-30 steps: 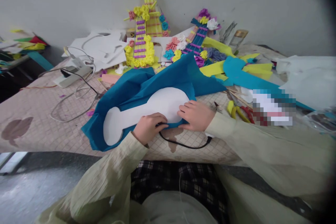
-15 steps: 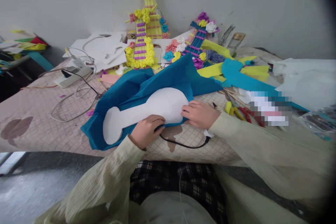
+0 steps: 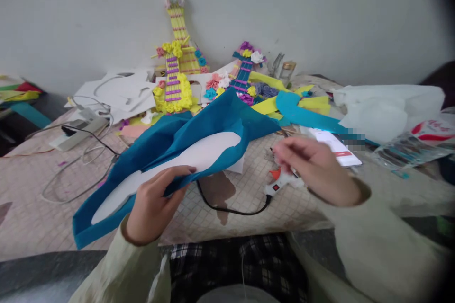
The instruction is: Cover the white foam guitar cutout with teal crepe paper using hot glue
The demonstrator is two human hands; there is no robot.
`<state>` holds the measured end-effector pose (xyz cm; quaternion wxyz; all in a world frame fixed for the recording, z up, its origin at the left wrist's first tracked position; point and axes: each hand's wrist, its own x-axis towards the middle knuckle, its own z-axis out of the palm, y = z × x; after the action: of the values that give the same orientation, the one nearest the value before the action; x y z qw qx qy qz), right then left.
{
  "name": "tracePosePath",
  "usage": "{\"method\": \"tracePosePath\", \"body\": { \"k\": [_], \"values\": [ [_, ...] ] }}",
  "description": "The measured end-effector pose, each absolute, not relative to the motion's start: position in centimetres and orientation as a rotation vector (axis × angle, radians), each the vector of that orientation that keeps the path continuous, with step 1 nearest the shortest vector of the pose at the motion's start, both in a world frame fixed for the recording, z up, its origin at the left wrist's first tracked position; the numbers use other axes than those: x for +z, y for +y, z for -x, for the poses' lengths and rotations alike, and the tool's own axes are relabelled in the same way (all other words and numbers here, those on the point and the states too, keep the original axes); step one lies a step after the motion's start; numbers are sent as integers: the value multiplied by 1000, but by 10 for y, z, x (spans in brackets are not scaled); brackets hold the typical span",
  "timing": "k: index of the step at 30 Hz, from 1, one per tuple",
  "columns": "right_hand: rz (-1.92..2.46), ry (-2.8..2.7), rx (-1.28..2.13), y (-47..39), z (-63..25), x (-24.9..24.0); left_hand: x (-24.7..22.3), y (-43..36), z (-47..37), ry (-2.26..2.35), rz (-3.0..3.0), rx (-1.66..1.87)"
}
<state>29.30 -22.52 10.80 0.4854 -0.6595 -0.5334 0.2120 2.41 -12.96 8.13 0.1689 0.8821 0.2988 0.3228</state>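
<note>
My left hand [image 3: 156, 201] grips the near edge of a blue cloth [image 3: 227, 109] together with a white guitar-shaped board [image 3: 213, 149] lying on it. Cloth and board are tilted, with the blue edge folded up along the near side. To the right, my right hand [image 3: 313, 165] is raised over the table, fingers bent and drawn together; whatever they hold, if anything, is too blurred to make out. Just below and left of it lies a white glue gun [image 3: 279, 187] with a black cord.
Decorated paper guitars, one yellow [image 3: 173, 85] and one blue [image 3: 242, 75], stand at the back. A power strip [image 3: 80, 132] is at the left. Right are a phone [image 3: 337, 149], a white plastic bag [image 3: 387, 109] and a glass jar [image 3: 287, 71].
My left hand has lifted and tilted the cloth and board toward the left. My right hand has let go of their right end and moved right, above the glue gun.
</note>
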Motion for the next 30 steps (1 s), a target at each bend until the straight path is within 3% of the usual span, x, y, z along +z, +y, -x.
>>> {"method": "tracePosePath", "body": {
  "k": [2, 5, 12, 23, 28, 30],
  "values": [
    [1378, -1035, 1033, -229, -269, 92, 83, -133, -22, 843, -2504, 893],
    [1100, -715, 1238, -220, -239, 65, 80, -137, -21, 786, -2538, 851],
    [988, -434, 1166, -204, -215, 27, 65, -146, -24, 589, -2642, 854],
    [1043, -522, 1070, -225, -193, 15, 34, -168, -32, 559, -2857, 896],
    [987, -482, 964, -225, -195, 9, 16, -216, -28, 274, -2532, 1223],
    [947, -456, 947, -227, -196, 11, 1, -229, -28, 343, -2306, 1140]
  ]
}}
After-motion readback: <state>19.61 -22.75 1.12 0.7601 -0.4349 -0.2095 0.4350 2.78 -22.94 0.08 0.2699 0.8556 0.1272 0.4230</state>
